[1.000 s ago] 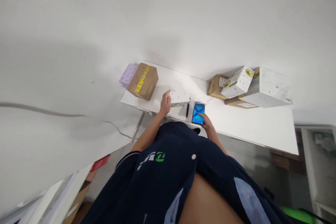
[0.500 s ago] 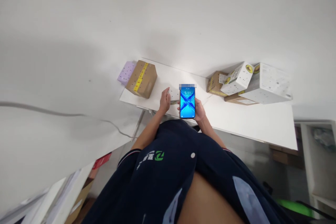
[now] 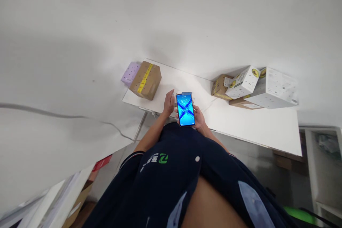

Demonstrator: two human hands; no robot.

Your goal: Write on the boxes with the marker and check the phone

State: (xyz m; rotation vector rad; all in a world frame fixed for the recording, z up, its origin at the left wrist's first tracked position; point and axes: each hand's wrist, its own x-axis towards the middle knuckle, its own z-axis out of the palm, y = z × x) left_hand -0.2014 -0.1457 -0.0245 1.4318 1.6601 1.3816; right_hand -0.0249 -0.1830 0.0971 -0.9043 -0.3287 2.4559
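Phone (image 3: 186,110) gripped by right hand (image 3: 199,117) at near edge of white table (image 3: 253,126) | left hand (image 3: 169,103) held just beside it, grip cannot be told | taped carton (image 3: 146,80) set at left end, boxes (image 3: 243,83) stacked toward right | table backed by pale wall (image 3: 171,14)

The phone (image 3: 186,110) is held farther left than a second ago, nearer the left hand (image 3: 168,104), and the right thumb (image 3: 197,108) is lifted off its screen (image 3: 186,114).
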